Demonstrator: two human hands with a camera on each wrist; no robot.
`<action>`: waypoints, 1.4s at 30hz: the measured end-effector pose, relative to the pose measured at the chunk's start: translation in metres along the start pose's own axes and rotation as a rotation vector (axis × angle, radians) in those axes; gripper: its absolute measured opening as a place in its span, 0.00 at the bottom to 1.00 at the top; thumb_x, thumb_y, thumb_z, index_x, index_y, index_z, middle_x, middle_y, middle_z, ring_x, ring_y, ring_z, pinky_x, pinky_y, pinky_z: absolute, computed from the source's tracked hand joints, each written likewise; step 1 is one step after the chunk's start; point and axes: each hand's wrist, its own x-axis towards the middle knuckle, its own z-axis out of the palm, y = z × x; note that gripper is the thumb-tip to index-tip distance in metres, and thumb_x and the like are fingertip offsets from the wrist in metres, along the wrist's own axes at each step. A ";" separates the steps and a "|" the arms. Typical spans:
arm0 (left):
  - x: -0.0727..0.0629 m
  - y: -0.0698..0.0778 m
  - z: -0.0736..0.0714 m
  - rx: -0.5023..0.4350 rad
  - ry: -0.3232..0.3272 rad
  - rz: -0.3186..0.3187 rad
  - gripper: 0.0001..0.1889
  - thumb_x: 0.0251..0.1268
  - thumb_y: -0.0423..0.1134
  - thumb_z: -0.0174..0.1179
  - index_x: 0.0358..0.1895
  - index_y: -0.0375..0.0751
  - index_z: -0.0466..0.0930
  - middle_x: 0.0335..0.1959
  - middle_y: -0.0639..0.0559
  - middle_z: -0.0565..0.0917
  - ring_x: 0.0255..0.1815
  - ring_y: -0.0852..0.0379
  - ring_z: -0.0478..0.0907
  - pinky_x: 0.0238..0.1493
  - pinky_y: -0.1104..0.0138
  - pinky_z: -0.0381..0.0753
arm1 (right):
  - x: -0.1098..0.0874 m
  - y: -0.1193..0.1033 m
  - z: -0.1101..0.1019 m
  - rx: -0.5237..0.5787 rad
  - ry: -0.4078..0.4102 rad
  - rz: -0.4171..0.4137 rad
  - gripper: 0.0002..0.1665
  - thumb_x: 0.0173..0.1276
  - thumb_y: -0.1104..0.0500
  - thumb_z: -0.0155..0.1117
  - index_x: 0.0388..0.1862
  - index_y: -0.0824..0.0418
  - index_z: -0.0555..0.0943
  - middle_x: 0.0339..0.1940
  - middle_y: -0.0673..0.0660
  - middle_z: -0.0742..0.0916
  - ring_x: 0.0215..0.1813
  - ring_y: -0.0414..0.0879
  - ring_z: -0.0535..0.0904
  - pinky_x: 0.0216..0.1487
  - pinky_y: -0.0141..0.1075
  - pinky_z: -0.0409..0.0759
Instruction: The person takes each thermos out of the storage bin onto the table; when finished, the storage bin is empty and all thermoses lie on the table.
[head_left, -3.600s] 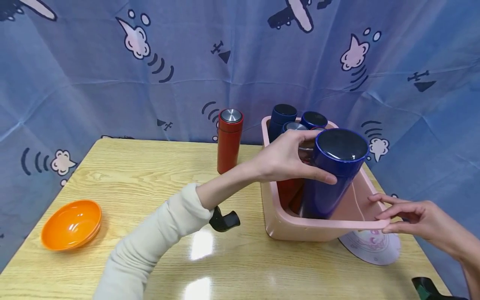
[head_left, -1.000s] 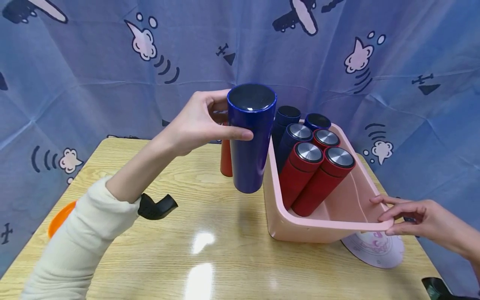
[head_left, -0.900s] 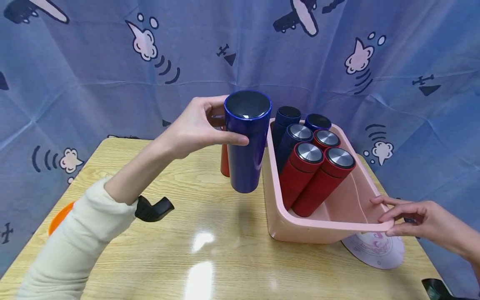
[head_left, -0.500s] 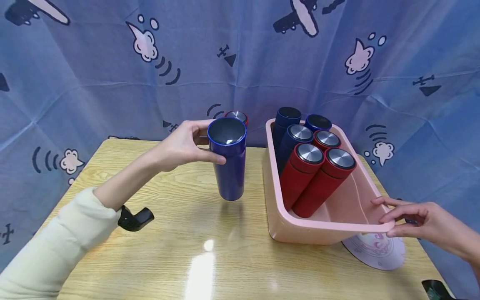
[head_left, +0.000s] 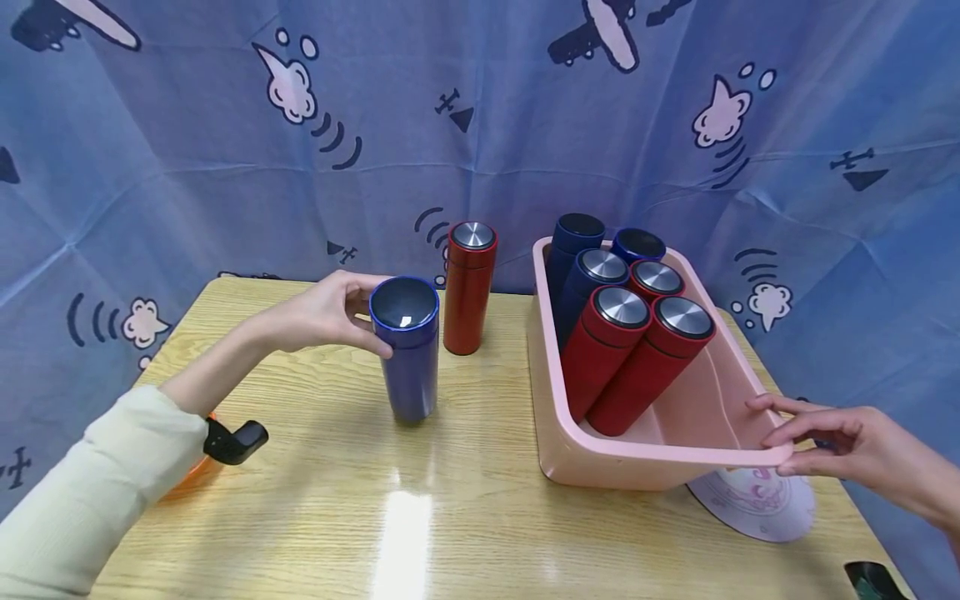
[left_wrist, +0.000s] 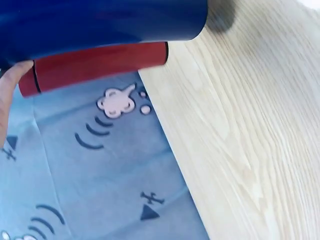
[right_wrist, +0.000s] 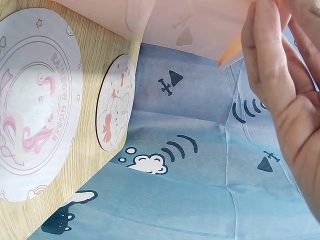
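My left hand (head_left: 322, 315) grips a blue thermos flask (head_left: 408, 367) near its black lid, thumb on the near side. The flask stands upright left of the bin, low at the table; whether its base touches the wood I cannot tell. In the left wrist view, the blue flask (left_wrist: 110, 22) fills the top, with a fingertip at its lid end. My right hand (head_left: 847, 442) pinches the rim at the near right corner of a pink bin (head_left: 637, 471). Several flasks stand in the bin, among them a leaning red flask (head_left: 645, 375) and a dark blue flask (head_left: 573, 254).
Beyond the held flask stands a red flask (head_left: 468, 300) by the table's back edge. An orange bowl (head_left: 197, 479) is partly hidden by the left sleeve. Two round printed mats lie by the bin, a unicorn mat (right_wrist: 37, 110) and a rabbit mat (right_wrist: 115, 105).
The blue flask has come up out of the bin in my left hand, travelled left and come down over the table. My right hand has stayed at the bin's corner.
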 end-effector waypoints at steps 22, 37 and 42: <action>0.010 -0.036 -0.049 0.010 0.059 0.036 0.23 0.59 0.23 0.63 0.59 0.34 0.71 0.48 0.51 0.82 0.50 0.57 0.78 0.49 0.65 0.80 | -0.004 0.000 0.001 0.064 -0.022 -0.016 0.18 0.55 0.80 0.64 0.43 0.67 0.84 0.59 0.30 0.76 0.59 0.16 0.64 0.38 0.25 0.81; 0.039 -0.052 -0.058 0.003 0.127 0.018 0.31 0.61 0.21 0.59 0.67 0.27 0.61 0.56 0.48 0.78 0.56 0.58 0.76 0.56 0.66 0.76 | -0.006 -0.002 0.005 0.046 0.000 -0.034 0.18 0.54 0.80 0.64 0.42 0.66 0.84 0.59 0.32 0.78 0.61 0.17 0.65 0.39 0.23 0.79; 0.041 -0.056 -0.063 0.012 0.136 -0.003 0.31 0.63 0.22 0.58 0.69 0.28 0.59 0.57 0.48 0.77 0.57 0.59 0.74 0.58 0.68 0.75 | -0.007 -0.003 0.003 0.017 0.019 0.023 0.15 0.55 0.77 0.66 0.40 0.65 0.85 0.57 0.29 0.77 0.58 0.15 0.65 0.34 0.25 0.79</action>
